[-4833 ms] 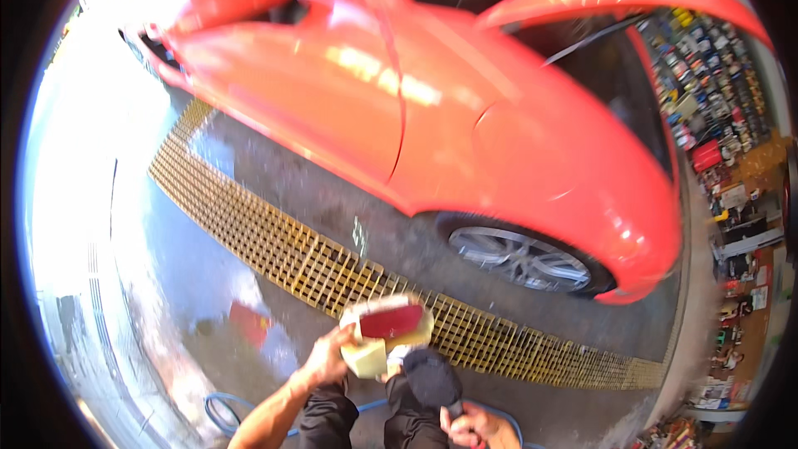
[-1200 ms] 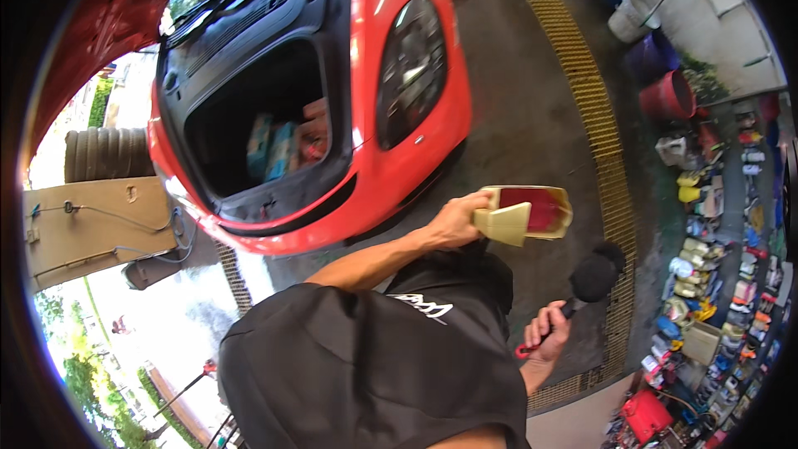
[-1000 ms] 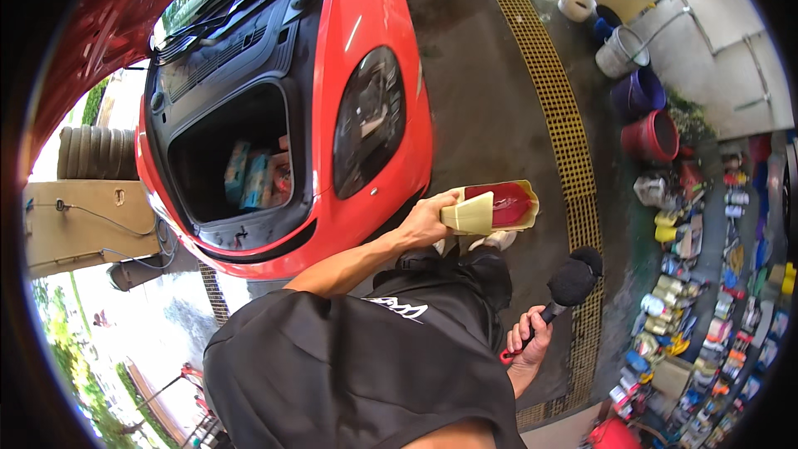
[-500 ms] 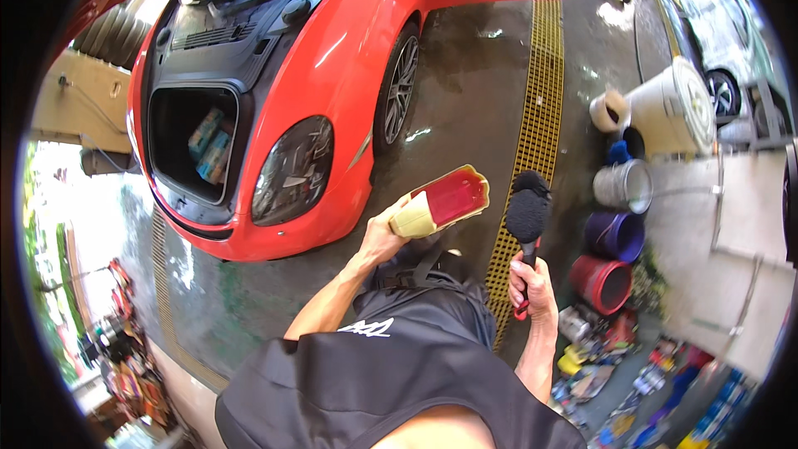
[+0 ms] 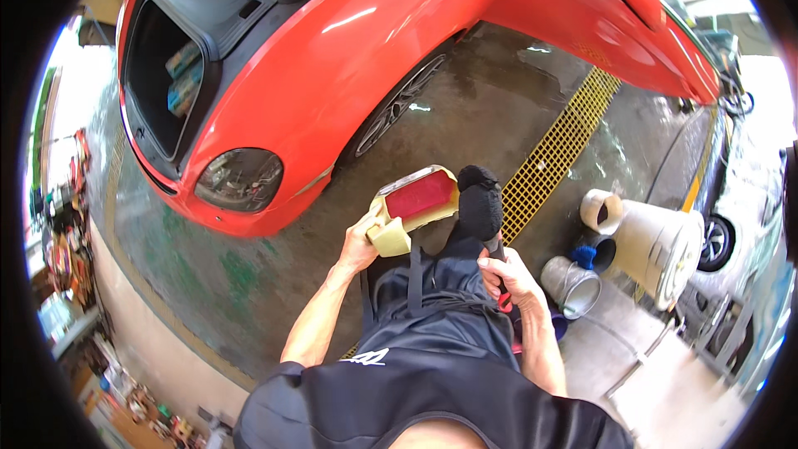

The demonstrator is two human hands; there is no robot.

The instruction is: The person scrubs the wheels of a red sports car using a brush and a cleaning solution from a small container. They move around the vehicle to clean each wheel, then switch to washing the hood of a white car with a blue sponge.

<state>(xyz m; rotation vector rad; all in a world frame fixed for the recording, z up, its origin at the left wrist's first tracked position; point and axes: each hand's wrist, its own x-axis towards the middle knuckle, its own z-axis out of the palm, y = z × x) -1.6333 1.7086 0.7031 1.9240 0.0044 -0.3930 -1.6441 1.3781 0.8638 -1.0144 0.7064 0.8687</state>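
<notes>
My left hand [image 5: 360,243] is closed round the side of a pale yellow cut-open container [image 5: 389,239], its dark red inside facing up. Whether the red is liquid or lining I cannot tell. In my right hand [image 5: 510,276] is a brush [image 5: 480,209] with a thick black fuzzy head and a black-and-red handle. Its head points up and away from me, right beside the container's right edge; whether they touch is unclear. Beyond both hands stands a red car [image 5: 332,58] with its front compartment uncovered, its front wheel [image 5: 399,106] turned towards me.
The car's open red door [image 5: 582,25] reaches out at the far right. A yellow floor grate [image 5: 557,150] crosses the wet floor. To the right stand a large pale bin [image 5: 652,245] and a metal bucket [image 5: 572,284]. Cluttered items line the left edge.
My view has turned and moved, so the car's front wheel and open door show differently. The brush has come leftward, up to the container. Both hands keep their hold.
</notes>
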